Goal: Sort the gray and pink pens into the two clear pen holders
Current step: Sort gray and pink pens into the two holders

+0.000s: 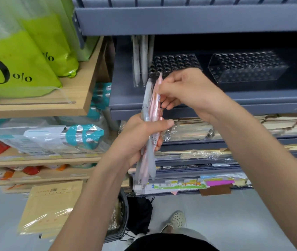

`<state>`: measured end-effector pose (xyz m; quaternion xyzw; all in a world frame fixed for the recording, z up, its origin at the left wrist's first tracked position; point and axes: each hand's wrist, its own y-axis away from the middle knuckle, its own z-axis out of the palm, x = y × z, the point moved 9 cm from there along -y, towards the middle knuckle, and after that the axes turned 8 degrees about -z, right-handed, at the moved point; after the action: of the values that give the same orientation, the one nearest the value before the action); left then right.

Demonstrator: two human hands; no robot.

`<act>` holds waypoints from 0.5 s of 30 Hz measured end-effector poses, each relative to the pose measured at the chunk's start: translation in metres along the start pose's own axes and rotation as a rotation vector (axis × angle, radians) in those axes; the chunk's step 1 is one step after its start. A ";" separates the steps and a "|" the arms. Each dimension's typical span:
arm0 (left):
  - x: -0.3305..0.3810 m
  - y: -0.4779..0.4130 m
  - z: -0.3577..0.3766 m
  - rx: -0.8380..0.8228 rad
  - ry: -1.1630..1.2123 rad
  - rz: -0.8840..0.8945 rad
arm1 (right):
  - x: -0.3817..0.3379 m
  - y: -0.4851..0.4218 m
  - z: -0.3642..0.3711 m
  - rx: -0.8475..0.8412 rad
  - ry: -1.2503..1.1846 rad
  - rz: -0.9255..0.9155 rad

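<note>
Left hand [140, 136]: curled round an upright pen bundle [151, 109], gray and pink mixed.
Right hand [187, 89], at 1 o'clock: pinches the top of one pen [160, 78], apparently pink; blur obscures it.
First holder [176, 62], at 12 o'clock: gray pens [140, 57] in its left end.
Second holder [247, 67], at 2 o'clock.

We see a matt grey metal shelf [180, 20]; on it, glossy clear plastic holders [176, 62] [247, 67]; before it, frosted plastic pens [148, 98]; left of it, smooth wood board [82, 87], glossy plastic bags [17, 42].
</note>
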<state>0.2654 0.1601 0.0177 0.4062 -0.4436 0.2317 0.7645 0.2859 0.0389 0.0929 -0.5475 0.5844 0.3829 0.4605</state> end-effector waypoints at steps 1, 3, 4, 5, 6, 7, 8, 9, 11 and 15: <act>0.000 -0.001 0.003 -0.005 0.024 0.001 | 0.003 0.001 -0.003 0.026 -0.035 0.001; 0.000 -0.002 0.011 -0.021 0.089 -0.001 | 0.009 0.003 -0.011 0.078 -0.135 0.016; 0.001 -0.002 0.014 -0.026 0.127 -0.005 | 0.013 0.005 -0.016 0.099 -0.187 0.033; 0.001 -0.002 0.018 -0.025 0.165 -0.010 | 0.017 0.007 -0.021 0.115 -0.233 0.049; 0.002 -0.003 0.020 -0.018 0.194 -0.015 | 0.020 0.008 -0.027 0.129 -0.268 0.056; 0.003 -0.004 0.023 -0.009 0.212 -0.021 | 0.022 0.008 -0.033 0.151 -0.296 0.053; 0.004 -0.006 0.025 -0.004 0.222 -0.027 | 0.023 0.008 -0.040 0.194 -0.325 0.043; 0.004 -0.007 0.027 -0.003 0.230 -0.032 | 0.025 0.008 -0.051 0.258 -0.363 0.033; 0.005 -0.010 0.030 0.003 0.257 -0.033 | 0.026 0.008 -0.078 0.402 -0.458 -0.002; 0.009 -0.017 0.036 0.059 0.274 0.000 | 0.022 0.006 -0.136 0.532 -0.530 -0.123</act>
<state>0.2643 0.1205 0.0281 0.3930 -0.3280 0.2980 0.8057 0.2640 -0.0965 0.1095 -0.3249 0.4898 0.3178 0.7440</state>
